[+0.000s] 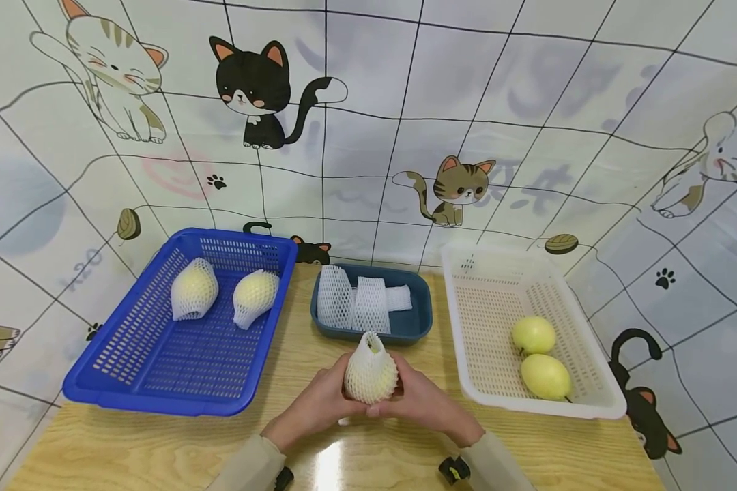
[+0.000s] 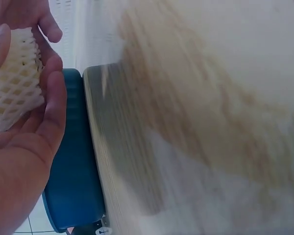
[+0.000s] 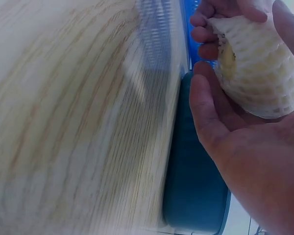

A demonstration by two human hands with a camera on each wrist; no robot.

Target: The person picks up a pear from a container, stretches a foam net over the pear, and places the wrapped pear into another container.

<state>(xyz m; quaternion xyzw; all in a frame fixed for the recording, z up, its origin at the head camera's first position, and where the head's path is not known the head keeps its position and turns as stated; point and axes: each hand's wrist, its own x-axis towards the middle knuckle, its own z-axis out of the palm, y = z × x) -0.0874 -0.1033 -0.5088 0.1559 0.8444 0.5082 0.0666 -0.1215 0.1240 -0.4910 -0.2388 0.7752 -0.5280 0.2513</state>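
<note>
Between my two hands is a yellow pear in a white foam net sleeve [image 1: 370, 372], held just above the wooden table in front of the small teal tray. My left hand [image 1: 322, 401] grips its left side, and my right hand [image 1: 422, 401] grips its right side. The net comes to a narrow, gathered top with a small opening. In the right wrist view, yellow skin shows through a gap in the netted pear [image 3: 264, 68]. The left wrist view shows the fingers of my left hand [image 2: 34, 132] curved round the net.
At left, a blue basket [image 1: 184, 404] holds two netted pears [image 1: 194, 290]. The teal tray [image 1: 420, 320] contains several white foam nets [image 1: 371, 303]. A white basket [image 1: 467, 354] at right has two bare yellow pears [image 1: 545, 376]. A cat-patterned cloth [image 1: 368, 136] hangs behind the wooden table [image 1: 129, 450].
</note>
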